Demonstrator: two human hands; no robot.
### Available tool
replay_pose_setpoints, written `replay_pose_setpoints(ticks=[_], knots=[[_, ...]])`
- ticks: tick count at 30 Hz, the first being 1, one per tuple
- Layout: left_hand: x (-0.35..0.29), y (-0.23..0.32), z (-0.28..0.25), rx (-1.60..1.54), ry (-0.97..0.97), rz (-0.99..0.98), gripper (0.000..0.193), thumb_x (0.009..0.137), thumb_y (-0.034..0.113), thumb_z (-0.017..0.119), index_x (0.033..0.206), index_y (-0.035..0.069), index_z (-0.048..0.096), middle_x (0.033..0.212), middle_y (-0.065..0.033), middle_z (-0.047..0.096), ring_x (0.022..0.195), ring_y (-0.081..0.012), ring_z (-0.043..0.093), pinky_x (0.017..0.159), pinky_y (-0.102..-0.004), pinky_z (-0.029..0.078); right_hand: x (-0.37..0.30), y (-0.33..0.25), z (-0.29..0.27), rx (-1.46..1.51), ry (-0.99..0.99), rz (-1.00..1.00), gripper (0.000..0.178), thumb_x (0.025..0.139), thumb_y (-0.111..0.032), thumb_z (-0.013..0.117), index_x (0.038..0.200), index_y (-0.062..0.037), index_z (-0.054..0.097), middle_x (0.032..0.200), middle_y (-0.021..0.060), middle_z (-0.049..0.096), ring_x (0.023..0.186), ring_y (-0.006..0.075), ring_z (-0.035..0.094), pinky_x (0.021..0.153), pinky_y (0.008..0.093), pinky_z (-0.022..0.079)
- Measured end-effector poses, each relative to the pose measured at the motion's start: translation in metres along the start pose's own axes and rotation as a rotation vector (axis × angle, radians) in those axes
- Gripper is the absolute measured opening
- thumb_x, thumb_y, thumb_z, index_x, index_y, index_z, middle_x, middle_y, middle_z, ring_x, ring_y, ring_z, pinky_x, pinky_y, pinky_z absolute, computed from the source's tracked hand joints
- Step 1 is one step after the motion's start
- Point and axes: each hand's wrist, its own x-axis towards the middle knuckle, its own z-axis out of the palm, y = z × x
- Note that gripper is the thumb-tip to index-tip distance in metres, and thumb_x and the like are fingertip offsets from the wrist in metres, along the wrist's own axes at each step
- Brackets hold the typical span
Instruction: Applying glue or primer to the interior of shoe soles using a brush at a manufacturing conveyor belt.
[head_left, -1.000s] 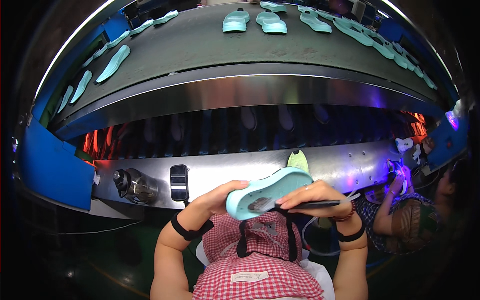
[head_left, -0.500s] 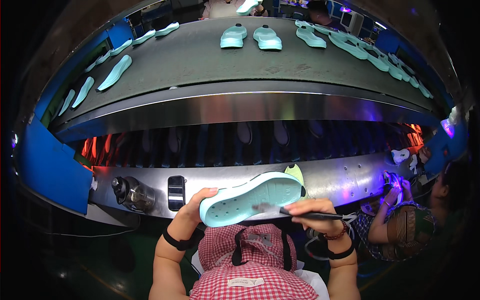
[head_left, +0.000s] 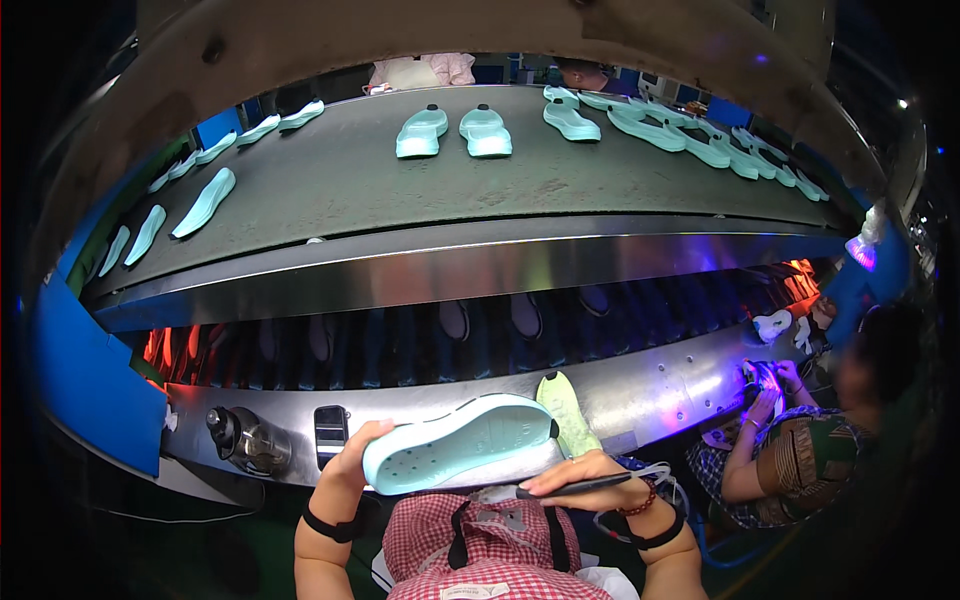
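My left hand (head_left: 350,458) grips the toe end of a light blue shoe sole (head_left: 465,445), thumb on its rim. The sole's hollow inside faces up, with small holes toward the toe and a black piece at the heel. In my right hand (head_left: 598,478) is a black-handled brush (head_left: 575,488); its bristle end is just below the sole's near edge, partly hard to make out. A yellow-green sole (head_left: 567,412) lies on the metal ledge beyond the heel, beside my right hand.
A dark bottle (head_left: 250,440) and a phone (head_left: 330,435) stand and lie on the metal ledge (head_left: 400,402) at left. Above it, a conveyor belt (head_left: 370,180) carries several pale blue soles (head_left: 486,132). A co-worker (head_left: 790,455) handles something under purple light at right.
The brush has left the sole's inside and moved down to below its near edge. My view has tilted up and shifted right, so more of the yellow-green sole shows.
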Motion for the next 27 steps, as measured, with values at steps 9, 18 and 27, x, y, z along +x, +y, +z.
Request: replay_pose_setpoints(ticks=[9, 18, 27], knots=[[0.07, -0.097, 0.026, -0.886, -0.535, -0.093, 0.097, 0.07, 0.079, 0.011, 0.133, 0.006, 0.027, 0.125, -0.026, 0.04, 0.114, -0.0389, 0.042, 0.093, -0.0532, 0.034, 0.017, 0.03, 0.033, 0.349, 0.406, 0.317, 0.02, 0.072, 0.006, 0.063, 0.092, 0.0051, 0.061, 0.094, 0.0151, 0.063, 0.086, 0.0174, 0.06, 0.08, 0.026, 0.047], [0.071, -0.077, 0.048, -0.656, -0.282, 0.068, 0.092, 0.074, 0.075, 0.008, 0.124, 0.003, 0.036, 0.103, -0.0196, 0.053, 0.098, -0.0336, 0.052, 0.085, -0.0512, 0.041, 0.029, 0.036, 0.025, 0.366, 0.499, 0.327, 0.018, 0.074, 0.001, 0.063, 0.092, 0.0055, 0.062, 0.09, 0.012, 0.064, 0.08, 0.0129, 0.06, 0.074, 0.022, 0.048], [0.074, -0.078, 0.039, -0.527, 0.053, 0.25, 0.085, 0.075, 0.075, 0.013, 0.112, 0.008, 0.047, 0.094, -0.0157, 0.057, 0.09, -0.0301, 0.056, 0.083, -0.0459, 0.045, 0.046, 0.011, 0.045, -0.446, 0.297, -0.102, 0.023, 0.066, -0.003, 0.068, 0.089, -0.0065, 0.064, 0.073, 0.0083, 0.063, 0.063, 0.0195, 0.06, 0.06, 0.0282, 0.045]])
